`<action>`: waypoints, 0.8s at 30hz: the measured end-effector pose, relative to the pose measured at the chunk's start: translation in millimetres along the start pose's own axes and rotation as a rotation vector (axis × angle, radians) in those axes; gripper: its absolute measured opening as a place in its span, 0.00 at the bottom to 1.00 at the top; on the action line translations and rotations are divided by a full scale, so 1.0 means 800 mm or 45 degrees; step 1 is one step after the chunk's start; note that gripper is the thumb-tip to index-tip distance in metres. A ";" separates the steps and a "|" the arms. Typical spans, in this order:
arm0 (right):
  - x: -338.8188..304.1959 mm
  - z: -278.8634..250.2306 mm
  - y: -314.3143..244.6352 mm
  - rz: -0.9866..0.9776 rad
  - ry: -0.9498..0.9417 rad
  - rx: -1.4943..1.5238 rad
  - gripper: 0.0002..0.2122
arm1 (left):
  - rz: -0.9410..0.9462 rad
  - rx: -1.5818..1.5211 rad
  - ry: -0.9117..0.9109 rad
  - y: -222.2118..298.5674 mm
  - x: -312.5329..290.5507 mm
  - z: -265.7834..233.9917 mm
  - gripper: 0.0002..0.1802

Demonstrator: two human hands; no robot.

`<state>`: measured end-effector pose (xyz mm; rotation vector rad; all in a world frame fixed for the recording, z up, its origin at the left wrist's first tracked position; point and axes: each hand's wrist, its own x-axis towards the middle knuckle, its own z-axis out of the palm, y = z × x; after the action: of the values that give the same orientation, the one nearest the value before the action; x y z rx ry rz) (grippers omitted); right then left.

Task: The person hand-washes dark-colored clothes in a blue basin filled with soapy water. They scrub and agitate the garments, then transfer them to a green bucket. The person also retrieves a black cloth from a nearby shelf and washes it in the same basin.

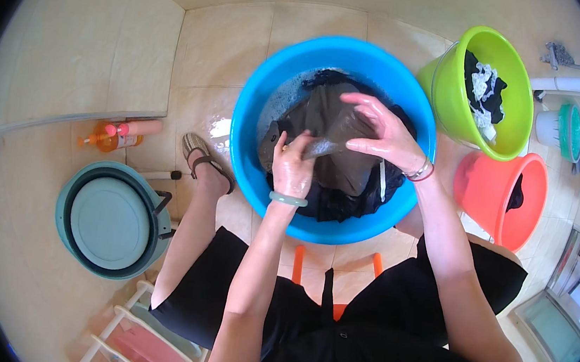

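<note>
Left grip [292, 171] is fisted tight round a bunched fold of the grey cloth [337, 140]; right grip [383, 134] is half spread, fingertips pinching the same fold from above. I'd call this the scrubbing step. The cloth lies wet in the blue basin [247, 116], on darker clothes. Its long axis seems to run from near-left up to far-right. Next move, I judge, needs a fresh fold gathered between both hands.

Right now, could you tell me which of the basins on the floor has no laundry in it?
The grey-green basin at the person's left: it shows only a bare inside, while the blue, green and orange ones hold clothes.
</note>
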<state>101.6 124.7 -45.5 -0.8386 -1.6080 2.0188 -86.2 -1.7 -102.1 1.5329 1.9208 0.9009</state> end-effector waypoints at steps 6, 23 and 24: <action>-0.030 -0.034 0.134 0.187 0.037 -0.840 0.48 | -0.413 -1.440 0.017 0.075 0.010 -0.026 0.12; 0.106 0.000 0.184 0.043 0.358 -1.352 0.36 | -0.338 -0.319 0.092 -0.071 0.041 0.067 0.57; 0.103 0.001 0.208 0.083 0.297 -1.434 0.36 | -0.437 -0.262 0.038 -0.074 0.041 0.092 0.59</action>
<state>47.9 139.0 -222.9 -1.4071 -2.5444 0.8317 -75.9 35.3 -194.7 1.0379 1.9630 0.9357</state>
